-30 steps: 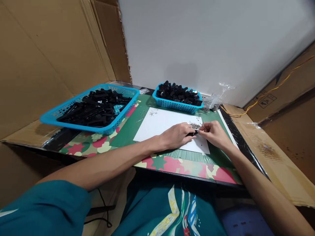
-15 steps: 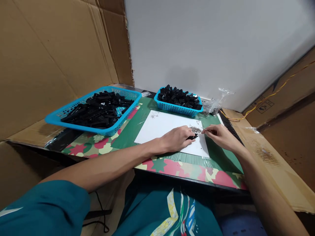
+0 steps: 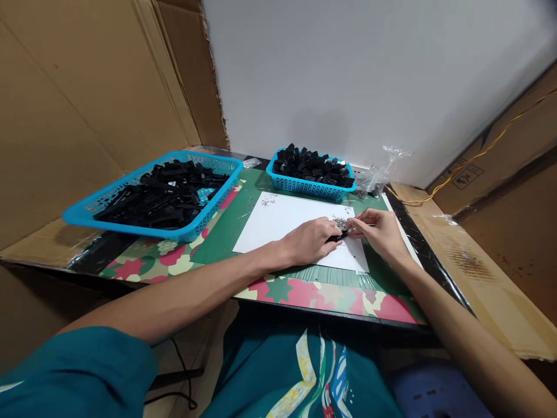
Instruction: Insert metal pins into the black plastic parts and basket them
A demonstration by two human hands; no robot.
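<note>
My left hand (image 3: 314, 238) rests on the white sheet (image 3: 292, 213) with its fingers closed on a small black part (image 3: 335, 237). Close beside it on the right, my right hand (image 3: 376, 230) has thumb and fingers pinched at the right end of that part. A thin tool seems to be between its fingertips, too small to make out clearly. Just beyond the fingertips lies a pile of tiny metal pieces (image 3: 340, 223). A looser scatter of tiny pieces (image 3: 268, 201) lies near the sheet's far left corner.
A large blue basket (image 3: 187, 234) of black parts stands at the left. Behind the sheet is a smaller blue basket (image 3: 310, 188) of black pieces. Clear plastic bags (image 3: 375, 179) lie to its right. Cardboard (image 3: 491, 255) borders the table's right side, with a yellow cable (image 3: 439, 190) behind.
My right hand has moved left and now meets the black part by my left hand. The whole view has shifted slightly.
</note>
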